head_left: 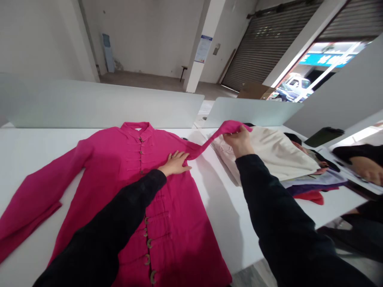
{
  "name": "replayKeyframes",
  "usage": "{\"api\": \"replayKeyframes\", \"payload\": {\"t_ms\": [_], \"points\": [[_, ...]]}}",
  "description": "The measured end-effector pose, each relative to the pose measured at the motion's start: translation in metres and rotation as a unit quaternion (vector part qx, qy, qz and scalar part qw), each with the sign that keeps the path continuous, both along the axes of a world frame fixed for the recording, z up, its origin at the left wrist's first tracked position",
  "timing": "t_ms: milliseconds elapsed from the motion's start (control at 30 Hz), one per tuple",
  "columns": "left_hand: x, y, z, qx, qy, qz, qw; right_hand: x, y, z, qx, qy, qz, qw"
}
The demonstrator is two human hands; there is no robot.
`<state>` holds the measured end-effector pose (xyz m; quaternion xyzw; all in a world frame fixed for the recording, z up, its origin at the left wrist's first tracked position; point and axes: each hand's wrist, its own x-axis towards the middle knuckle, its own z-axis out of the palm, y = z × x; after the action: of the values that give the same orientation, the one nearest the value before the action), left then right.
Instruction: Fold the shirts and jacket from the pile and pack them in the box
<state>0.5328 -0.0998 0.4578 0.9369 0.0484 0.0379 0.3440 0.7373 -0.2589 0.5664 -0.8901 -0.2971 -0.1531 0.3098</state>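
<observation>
Left hand (176, 162) spread flat on pink cloth shirt (188, 223) | right hand (239, 140) gripping its lifted sleeve (216, 135) | crescent toggles (152, 276)

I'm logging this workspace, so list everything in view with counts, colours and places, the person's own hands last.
Pink shirt: one, pink, spread on the table
White table: count unclear, white, under the shirt
Cloth pile: one, cream on top, purple and red below, right
Green object: one, dark green, far right
Partition panels: two, pale, behind the shirt and pile
Water dispenser: one, pale with blue top, back left
Pillar: one, white, back centre
Notice: one, blue and white, on the pillar
Roller shutters: two, grey, back right
Cardboard: one, brown, behind right panel
Vehicle: one, whitish, outside
Co-worker's hand: one, black-sleeved, right edge
Left hand: one, black-sleeved, flat on shirt
Right hand: one, black-sleeved, holding up shirt's sleeve
</observation>
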Motion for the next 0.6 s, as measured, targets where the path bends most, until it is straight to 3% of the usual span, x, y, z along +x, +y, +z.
{"api": "replayKeyframes", "payload": {"t_ms": [133,233,300,367,400,467,533,600], "points": [[-0.025,0.052,0.025,-0.132,-0.036,0.05,0.989,-0.03,0.076,0.015,0.073,0.083,0.074,0.991],[-0.061,0.102,0.041,-0.221,-0.051,0.108,0.968,-0.082,0.148,0.011,0.189,0.154,0.162,0.956],[-0.09,0.133,0.045,-0.343,-0.073,0.169,0.921,-0.13,0.188,-0.003,0.198,0.169,0.255,0.931],[-0.117,0.156,0.044,-0.467,-0.106,0.244,0.843,-0.178,0.216,-0.023,0.131,0.16,0.354,0.912],[-0.13,0.165,0.042,-0.507,-0.126,0.279,0.806,-0.199,0.224,-0.035,0.078,0.158,0.395,0.902],[-0.149,0.176,0.035,-0.53,-0.158,0.336,0.762,-0.229,0.229,-0.058,-0.012,0.144,0.454,0.879],[-0.16,0.179,0.027,-0.532,-0.181,0.368,0.741,-0.24,0.22,-0.076,-0.069,0.102,0.473,0.872],[-0.164,0.178,0.02,-0.521,-0.19,0.383,0.739,-0.23,0.2,-0.089,-0.098,0.048,0.459,0.881]]}}
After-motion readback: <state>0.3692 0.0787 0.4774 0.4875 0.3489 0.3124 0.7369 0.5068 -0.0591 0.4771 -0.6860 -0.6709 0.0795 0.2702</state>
